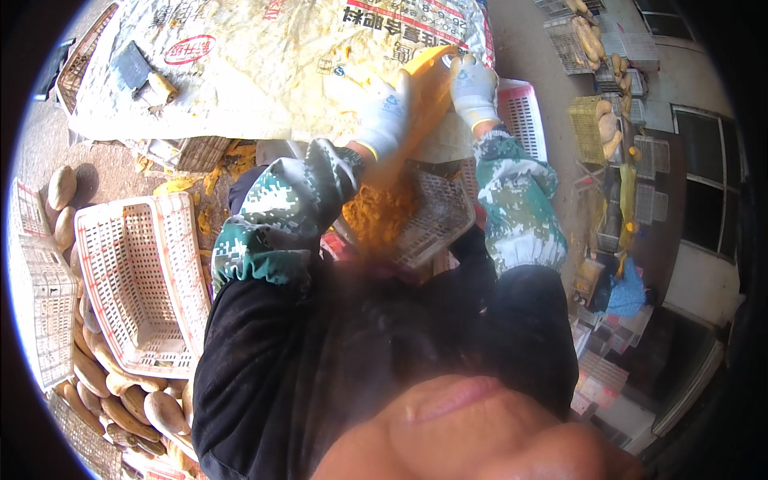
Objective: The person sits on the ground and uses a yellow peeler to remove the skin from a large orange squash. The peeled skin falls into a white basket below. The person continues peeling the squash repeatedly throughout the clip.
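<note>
A long orange piece of squash flesh (425, 90) lies slanting over the near edge of a surface covered with a printed plastic sack (252, 78). My left hand (384, 114), in a white glove, rests along its left side with the fingers extended; whether it grips is unclear. My right hand (473, 87), also gloved, has its fingers curled at the far right end, around a small ring-like part whose kind I cannot tell. Below the near edge, orange pulp (378, 213) lies in a grey plastic crate (435, 222). A cleaver (131, 67) with a short handle lies on the sack at the left.
A white and red crate (141, 288) stands at the left, beside many tan squashes (165, 413). Another crate (522, 117) is beyond my right wrist. Orange scraps (177, 185) lie on the ground. More crates with squashes (588, 129) line the right side.
</note>
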Demonstrator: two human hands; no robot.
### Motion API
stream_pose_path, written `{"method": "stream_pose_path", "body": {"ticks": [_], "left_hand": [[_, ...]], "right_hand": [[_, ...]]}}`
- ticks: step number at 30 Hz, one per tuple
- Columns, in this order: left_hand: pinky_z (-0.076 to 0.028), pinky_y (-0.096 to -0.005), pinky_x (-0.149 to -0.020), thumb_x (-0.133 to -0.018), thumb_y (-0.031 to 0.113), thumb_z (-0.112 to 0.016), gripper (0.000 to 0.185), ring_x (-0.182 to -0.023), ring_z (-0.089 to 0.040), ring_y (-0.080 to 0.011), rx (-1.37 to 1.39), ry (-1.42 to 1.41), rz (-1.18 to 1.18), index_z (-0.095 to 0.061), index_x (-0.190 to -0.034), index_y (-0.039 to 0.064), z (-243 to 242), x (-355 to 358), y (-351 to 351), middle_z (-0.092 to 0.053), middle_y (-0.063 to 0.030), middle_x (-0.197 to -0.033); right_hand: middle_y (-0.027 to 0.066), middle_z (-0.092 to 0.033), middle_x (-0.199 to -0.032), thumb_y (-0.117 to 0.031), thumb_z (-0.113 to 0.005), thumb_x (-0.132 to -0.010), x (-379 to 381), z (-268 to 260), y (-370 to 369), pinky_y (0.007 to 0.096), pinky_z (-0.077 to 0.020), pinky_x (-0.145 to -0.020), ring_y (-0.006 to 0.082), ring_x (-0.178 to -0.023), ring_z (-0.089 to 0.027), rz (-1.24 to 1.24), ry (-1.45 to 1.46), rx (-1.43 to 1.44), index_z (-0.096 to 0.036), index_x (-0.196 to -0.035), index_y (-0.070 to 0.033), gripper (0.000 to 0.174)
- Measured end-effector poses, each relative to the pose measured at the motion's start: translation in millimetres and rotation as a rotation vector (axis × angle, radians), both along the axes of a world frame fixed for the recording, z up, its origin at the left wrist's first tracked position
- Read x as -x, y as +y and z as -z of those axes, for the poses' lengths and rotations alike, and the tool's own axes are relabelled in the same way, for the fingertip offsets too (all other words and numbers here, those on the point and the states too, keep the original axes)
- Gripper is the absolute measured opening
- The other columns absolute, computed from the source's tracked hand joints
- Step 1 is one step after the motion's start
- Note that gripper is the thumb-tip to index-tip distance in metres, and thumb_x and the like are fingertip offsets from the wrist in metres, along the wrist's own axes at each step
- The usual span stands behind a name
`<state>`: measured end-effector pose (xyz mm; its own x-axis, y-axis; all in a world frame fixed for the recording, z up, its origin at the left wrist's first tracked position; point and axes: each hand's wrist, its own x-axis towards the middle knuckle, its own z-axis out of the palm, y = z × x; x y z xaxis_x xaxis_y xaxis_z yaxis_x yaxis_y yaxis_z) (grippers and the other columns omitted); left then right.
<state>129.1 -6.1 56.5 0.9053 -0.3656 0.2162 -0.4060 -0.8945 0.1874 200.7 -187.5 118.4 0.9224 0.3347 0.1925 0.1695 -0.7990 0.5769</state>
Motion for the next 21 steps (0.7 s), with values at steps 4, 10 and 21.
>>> {"method": "stream_pose_path", "body": {"ticks": [4,10,21], "left_hand": [[-0.047,-0.0507,-0.097,-0.095,0.023,-0.055,0.062,-0.109,-0.065,-0.0334,0.053,0.094,-0.127,-0.034,-0.15,0.004,-9.2,3.9,-7.3,-0.066,-0.0198,-0.114],[-0.055,-0.0513,-0.077,-0.093,0.023,-0.057,0.054,-0.09,-0.07,-0.0342,0.078,0.075,0.005,-0.042,-0.142,0.005,18.8,-9.5,-18.6,-0.066,-0.0189,-0.109],[-0.057,-0.045,-0.071,-0.092,0.028,-0.061,0.053,-0.087,-0.07,-0.0354,0.352,0.215,-0.034,-0.044,-0.138,0.008,-0.3,1.7,-12.6,-0.067,-0.0202,-0.105]], "right_hand": [[0.0075,-0.068,-0.088,-0.017,-0.056,-0.091,-20.9,22.2,-22.1,0.0413,-0.0545,-0.065,0.0251,-0.08,-0.07,-0.042,0.057,0.07,-0.07,-0.087,-0.012,0.015],[0.0079,-0.069,-0.086,-0.019,-0.058,-0.09,-10.2,35.6,-11.3,0.0422,-0.0538,-0.063,0.0264,-0.081,-0.071,0.071,0.069,0.169,-0.074,-0.09,-0.01,0.018],[0.0071,-0.069,-0.094,-0.017,-0.056,-0.09,83.6,-1.4,22.1,0.0412,-0.0556,-0.072,0.0252,-0.085,-0.071,0.022,0.352,0.01,-0.072,-0.091,-0.015,0.017]]}}
